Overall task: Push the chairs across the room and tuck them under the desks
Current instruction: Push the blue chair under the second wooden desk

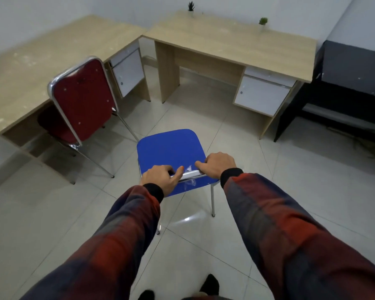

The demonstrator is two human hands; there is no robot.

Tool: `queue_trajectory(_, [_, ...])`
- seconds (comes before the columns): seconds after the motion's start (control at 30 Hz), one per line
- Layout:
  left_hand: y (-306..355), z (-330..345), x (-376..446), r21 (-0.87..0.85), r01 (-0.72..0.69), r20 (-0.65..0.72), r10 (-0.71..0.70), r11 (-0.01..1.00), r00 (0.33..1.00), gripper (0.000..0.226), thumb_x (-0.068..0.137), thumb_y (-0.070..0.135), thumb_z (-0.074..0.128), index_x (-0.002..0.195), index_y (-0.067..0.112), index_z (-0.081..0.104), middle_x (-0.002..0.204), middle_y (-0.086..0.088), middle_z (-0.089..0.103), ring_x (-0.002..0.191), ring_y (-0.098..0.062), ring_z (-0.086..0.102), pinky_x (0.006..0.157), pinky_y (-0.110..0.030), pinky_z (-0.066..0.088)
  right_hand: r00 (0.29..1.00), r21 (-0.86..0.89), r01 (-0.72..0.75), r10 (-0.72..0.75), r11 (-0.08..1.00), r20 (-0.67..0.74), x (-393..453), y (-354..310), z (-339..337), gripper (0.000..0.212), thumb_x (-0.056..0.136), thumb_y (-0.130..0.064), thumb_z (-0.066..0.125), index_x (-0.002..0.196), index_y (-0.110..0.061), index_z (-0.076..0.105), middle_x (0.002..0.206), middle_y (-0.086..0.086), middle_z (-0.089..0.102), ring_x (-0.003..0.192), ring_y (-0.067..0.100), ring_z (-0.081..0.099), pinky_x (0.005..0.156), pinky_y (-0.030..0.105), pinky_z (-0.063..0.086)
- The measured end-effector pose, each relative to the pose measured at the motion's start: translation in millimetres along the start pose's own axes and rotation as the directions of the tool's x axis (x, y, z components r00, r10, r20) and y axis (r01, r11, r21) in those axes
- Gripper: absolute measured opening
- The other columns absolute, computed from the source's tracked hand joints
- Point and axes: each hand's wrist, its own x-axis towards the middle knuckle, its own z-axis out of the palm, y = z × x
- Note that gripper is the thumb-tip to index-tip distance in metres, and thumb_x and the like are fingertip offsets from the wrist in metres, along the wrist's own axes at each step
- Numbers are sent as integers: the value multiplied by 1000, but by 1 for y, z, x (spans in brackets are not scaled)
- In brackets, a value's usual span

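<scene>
Head camera, looking forward and down: two arms in red-and-dark plaid sleeves reach out to a blue chair [170,149] standing on pale floor tiles in the middle of the room; the left hand [159,177] curls over the left end of the chrome top rail [189,175] of the chair's backrest, thumb laid along the rail; the right hand [218,165] clenches the right end of the same rail, knuckles up; the blue seat stretches away from both hands towards the far desks, so the chair sits directly beyond the grasp, well short of any desk. To the left, a red chair [83,100] with a chrome frame stands with its seat partly under the left desk [30,61], its back towards the viewer; its near legs stick out onto the floor just left of the blue seat. Far ahead, a second wooden desk [232,40] with a white drawer unit shows an open knee space; open tiles lie between it and the blue chair. Two small potted plants [262,22] sit on its far edge; a black table [353,61] stands at far right.
</scene>
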Motion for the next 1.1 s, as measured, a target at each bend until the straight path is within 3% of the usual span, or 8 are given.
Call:
queue_trajectory(0.13, [-13, -5, -6, 0, -45, 16, 45, 999, 999, 51, 89, 66, 36, 75, 25, 63, 66, 9, 58, 64, -15, 55, 53, -26, 35, 999, 46, -47, 48, 998, -4, -17, -11, 9, 53, 91, -59, 42, 71, -15, 63, 66, 1, 58, 64, 20, 55, 69, 33, 54])
queue_trajectory(0.4, [-33, -14, -26, 0, -241, 111, 239, 971, 965, 52, 88, 68, 36, 80, 28, 67, 69, 11, 61, 64, -12, 56, 55, -26, 40, 969, 124, -228, 238, 966, -73, -77, -28, 38, 58, 94, -56, 39, 73, -10, 68, 64, 1, 55, 61, 19, 52, 67, 34, 53])
queue_trajectory(0.53, [-41, -17, -26, 12, -304, 154, 298, 953, 942, 52, 88, 68, 36, 81, 27, 67, 66, 13, 57, 62, -10, 54, 55, -25, 38, 944, 146, -295, 312, 944, -110, -93, -38, 47, 60, 94, -56, 39, 84, -9, 74, 71, 4, 67, 63, 19, 55, 66, 33, 52])
queue_trajectory(0.7, [-37, -16, -19, 6, -346, 157, 341, 938, 927, 53, 88, 69, 35, 81, 27, 67, 67, 12, 59, 63, -11, 55, 57, -26, 42, 937, 156, -318, 336, 935, -100, -91, -37, 42, 58, 93, -58, 40, 84, -12, 75, 80, 5, 72, 75, 22, 66, 70, 34, 53])
queue_trajectory(0.9, [-30, -17, 0, 20, -354, 168, 346, 935, 923, 53, 87, 70, 35, 83, 28, 68, 71, 12, 62, 65, -12, 57, 58, -26, 44, 946, 154, -301, 315, 941, -73, -75, -30, 36, 53, 93, -59, 41, 78, -20, 73, 75, 0, 69, 75, 20, 64, 69, 32, 51])
queue_trajectory(1.1, [-8, -9, 17, 49, -320, 162, 309, 946, 937, 53, 87, 70, 34, 80, 27, 66, 71, 11, 63, 67, -13, 58, 59, -26, 46, 954, 176, -277, 291, 945, -64, -54, -7, 25, 48, 91, -57, 46, 85, -20, 76, 81, -2, 71, 77, 18, 64, 69, 31, 52])
